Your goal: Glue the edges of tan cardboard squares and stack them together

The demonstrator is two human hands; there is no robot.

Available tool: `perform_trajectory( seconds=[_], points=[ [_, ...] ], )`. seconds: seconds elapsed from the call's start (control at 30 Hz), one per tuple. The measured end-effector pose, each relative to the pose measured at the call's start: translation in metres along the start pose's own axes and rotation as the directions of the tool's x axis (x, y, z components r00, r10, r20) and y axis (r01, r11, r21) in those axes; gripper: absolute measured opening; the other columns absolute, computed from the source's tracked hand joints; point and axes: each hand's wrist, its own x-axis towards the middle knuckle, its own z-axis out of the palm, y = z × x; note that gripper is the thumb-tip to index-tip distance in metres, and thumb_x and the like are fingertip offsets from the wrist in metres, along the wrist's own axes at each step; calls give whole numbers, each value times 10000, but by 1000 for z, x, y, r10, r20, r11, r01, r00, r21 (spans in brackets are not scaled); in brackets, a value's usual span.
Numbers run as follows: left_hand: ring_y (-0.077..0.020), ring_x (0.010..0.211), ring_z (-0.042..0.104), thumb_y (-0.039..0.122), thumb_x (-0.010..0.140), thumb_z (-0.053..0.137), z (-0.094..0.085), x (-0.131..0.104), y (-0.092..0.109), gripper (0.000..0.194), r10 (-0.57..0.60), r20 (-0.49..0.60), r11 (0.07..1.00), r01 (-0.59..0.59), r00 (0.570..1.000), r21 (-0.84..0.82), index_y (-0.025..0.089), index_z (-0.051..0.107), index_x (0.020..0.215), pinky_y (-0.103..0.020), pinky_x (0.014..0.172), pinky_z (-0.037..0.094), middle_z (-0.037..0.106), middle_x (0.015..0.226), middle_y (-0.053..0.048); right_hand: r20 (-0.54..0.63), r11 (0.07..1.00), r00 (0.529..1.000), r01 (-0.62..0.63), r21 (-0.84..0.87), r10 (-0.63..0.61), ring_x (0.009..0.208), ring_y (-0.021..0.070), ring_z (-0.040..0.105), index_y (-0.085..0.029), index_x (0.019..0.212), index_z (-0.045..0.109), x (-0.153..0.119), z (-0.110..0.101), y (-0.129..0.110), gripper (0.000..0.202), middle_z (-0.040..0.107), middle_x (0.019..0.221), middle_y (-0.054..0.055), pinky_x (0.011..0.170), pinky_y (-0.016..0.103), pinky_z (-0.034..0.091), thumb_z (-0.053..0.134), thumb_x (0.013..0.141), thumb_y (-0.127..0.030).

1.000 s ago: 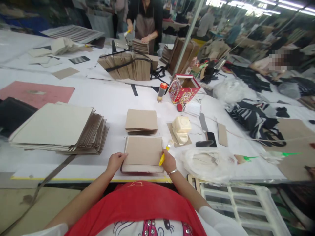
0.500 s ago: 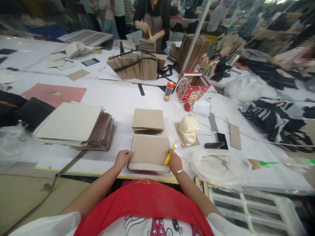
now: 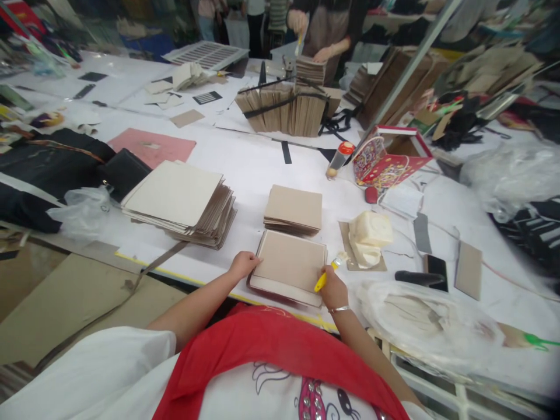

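A tan cardboard panel (image 3: 291, 256) lies on a slightly larger pale-edged panel at the table's front edge. My left hand (image 3: 244, 265) is closed, its thumb and fingers pinching the panel at its left edge. In my right hand (image 3: 336, 290) is a paintbrush with a yellow handle (image 3: 321, 282), its bristles pointing up and away. That hand's fingers also touch the panel's right edge. Just beyond lies a short stack of tan cardboard panels (image 3: 293, 204). To the right, a creamy white block (image 3: 371, 227), soft and lumpy in front, rests on a cardboard piece.
A tall stack of larger panels (image 3: 175, 189) stands left. On the right are a phone (image 3: 436, 271), a clear plastic bag (image 3: 429, 321) and a red patterned box (image 3: 394, 157). Strapped brown panels (image 3: 284, 108) stand farther back; beyond them a co-worker's hand (image 3: 297, 22) holds a brush.
My view has swung left, so the table's things appear farther right. Both my hands keep their grip at the panel's sides. The co-worker's brush hand has risen from the stack.
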Motion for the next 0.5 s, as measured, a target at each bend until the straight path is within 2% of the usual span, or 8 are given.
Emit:
perform_trajectory(
  seconds=[0.13,0.5],
  points=[
    [-116,489,437,487,650,529,-2,1,1,373,16,15,1000,-16,1000,-9,145,557,503,-237,499,287,500,477,7,8,1000,1000,16,-8,-16,574,119,527,-172,985,478,1,-1,0,186,579,681,15,501,232,234,383,872,-285],
    [-106,484,402,512,628,532,2,5,-5,388,6,44,997,-2,999,-78,158,498,472,-227,490,286,449,447,26,0,999,999,38,-25,-38,643,134,540,-177,995,480,-2,2,0,176,581,717,21,531,236,264,394,845,-210]
  ],
)
